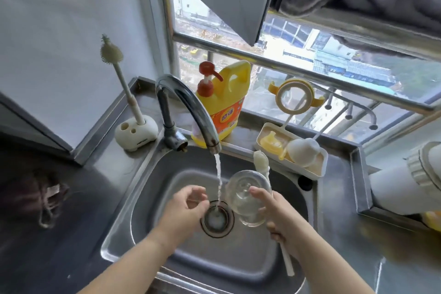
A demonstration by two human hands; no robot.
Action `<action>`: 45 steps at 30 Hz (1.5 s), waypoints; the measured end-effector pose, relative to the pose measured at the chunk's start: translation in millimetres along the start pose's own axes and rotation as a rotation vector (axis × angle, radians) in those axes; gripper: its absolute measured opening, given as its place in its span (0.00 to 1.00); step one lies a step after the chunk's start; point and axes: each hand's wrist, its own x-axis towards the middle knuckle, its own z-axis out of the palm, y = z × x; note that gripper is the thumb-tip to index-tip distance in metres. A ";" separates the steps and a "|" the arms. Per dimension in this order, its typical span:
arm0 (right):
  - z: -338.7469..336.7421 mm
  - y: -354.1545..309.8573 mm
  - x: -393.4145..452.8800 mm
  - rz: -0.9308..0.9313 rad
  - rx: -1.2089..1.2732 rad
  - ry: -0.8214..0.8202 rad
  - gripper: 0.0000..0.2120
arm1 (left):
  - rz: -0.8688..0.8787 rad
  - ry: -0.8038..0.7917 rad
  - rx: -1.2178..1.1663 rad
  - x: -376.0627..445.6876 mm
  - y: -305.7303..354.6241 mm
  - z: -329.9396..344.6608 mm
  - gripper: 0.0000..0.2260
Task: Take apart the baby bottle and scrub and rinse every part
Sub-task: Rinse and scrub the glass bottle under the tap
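While water runs from the faucet (188,107) into the steel sink (148,188), the right hand (279,212) holds the clear glass bottle (245,198) at the lower centre of the frame, just to the right of the stream; its grip is closed around the bottle and also around the thin brush (261,164), which stands up behind the bottle. The left hand (183,207) is beside the stream above the drain (217,218), fingers curled; I cannot tell if it holds some small part. At the right, on the surface, a tray (317,169) carries a yellow nipple (270,141) and a white cap (301,153). A yellow soap jug (226,100) stands behind the faucet.
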 end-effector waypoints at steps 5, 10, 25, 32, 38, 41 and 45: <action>9.1 -17.1 13.1 -0.051 -0.041 0.028 0.24 | -0.186 0.259 -0.292 41.8 7.4 -36.6 0.03; 6.0 -18.1 20.7 -0.087 -0.060 0.051 0.23 | -0.335 0.323 -0.506 87.1 20.1 -33.2 0.11; 9.2 -7.4 29.8 -0.135 0.015 0.094 0.42 | -0.273 0.634 -0.441 128.3 27.5 -5.4 0.15; 17.1 -0.7 38.5 -0.142 0.022 0.110 0.41 | -0.286 0.650 -0.493 133.1 28.5 -7.1 0.13; 21.5 7.8 42.2 -0.138 0.045 0.095 0.42 | -0.298 0.672 -0.539 137.0 30.6 -6.5 0.13; 20.4 8.3 44.0 -0.141 0.050 0.105 0.43 | -0.295 0.684 -0.551 136.6 32.4 -4.1 0.14; 19.3 8.5 43.7 -0.151 0.050 0.099 0.44 | -0.305 0.705 -0.565 138.1 32.7 -3.3 0.14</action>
